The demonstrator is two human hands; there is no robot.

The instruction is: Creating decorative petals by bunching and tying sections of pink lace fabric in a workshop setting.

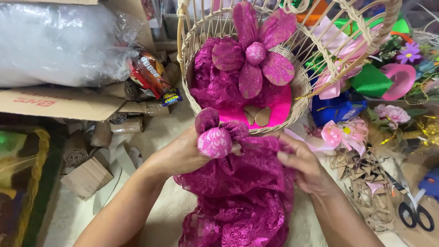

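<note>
My left hand (183,153) grips a small magenta lace flower (216,137) with a round padded centre, held just below the rim of a woven wicker basket (299,89). My right hand (304,167) pinches a long piece of magenta lace fabric (242,196) that hangs down between my forearms. Inside the basket sit a large magenta lace flower (256,50), more bunched lace and a bright pink base.
A clear plastic bag (55,43) and cardboard pieces (87,176) lie at the left. Ribbons, pink paper flowers (343,132) and a blue box (336,110) crowd the right. Black-handled scissors (414,210) and a blue glue gun (430,183) lie at lower right.
</note>
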